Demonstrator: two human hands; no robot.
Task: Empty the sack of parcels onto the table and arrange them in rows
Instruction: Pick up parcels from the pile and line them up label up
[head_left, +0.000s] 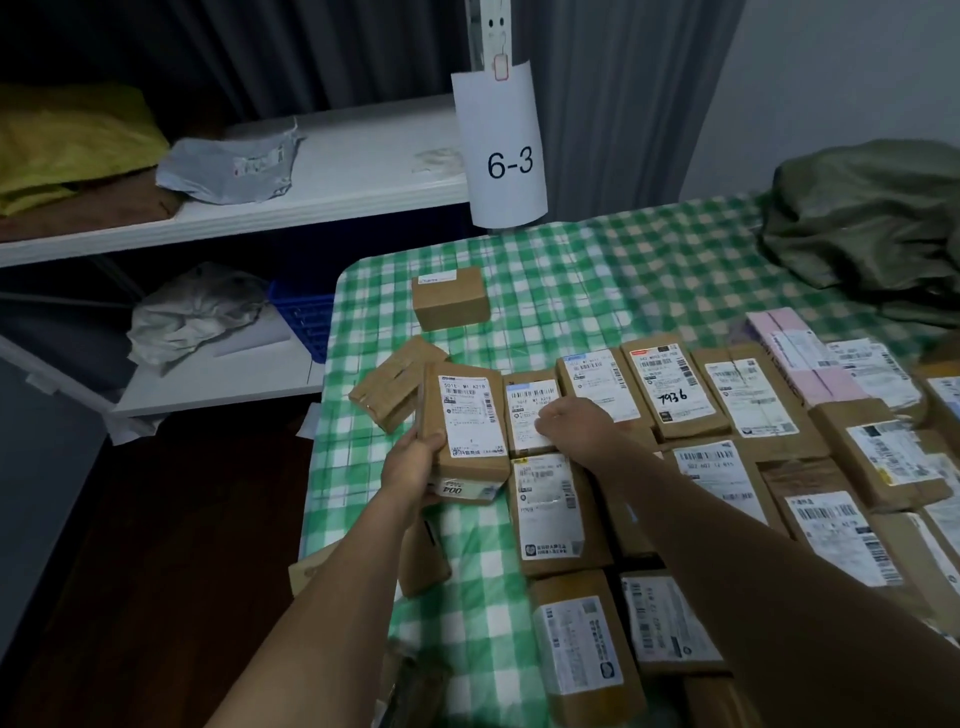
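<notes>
The parcels (675, 387) were brown cardboard boxes, flat with square corners. Each had a white paper label stuck on top. They lay side by side in rows on the table (519, 270), which had a soft cloth of green and white squares. One pink parcel (795, 338) lay among them.

The left hand (413, 462) gripped a tall brown box (462, 421) at its near end, at the left end of the rows. Its fingers were curled round the edge. The right hand (571, 421) rested on the small parcel (530, 405) just beside it. Its fingers bent down onto the label, but I could not tell if they pinched or only pressed.

A little box (451, 297) sat alone farther back. A flat brown packet (397, 382) lay crooked near the table's left edge. The dark green sack (872, 218) lay crumpled at the far right of the table.

Beside the table stood white shelves (311, 197) with a wrinkly grey bag (228, 166), a yellow cloth (67, 140) and a blue basket (304, 317). A curved paper sign (506, 156) read "6-3".
</notes>
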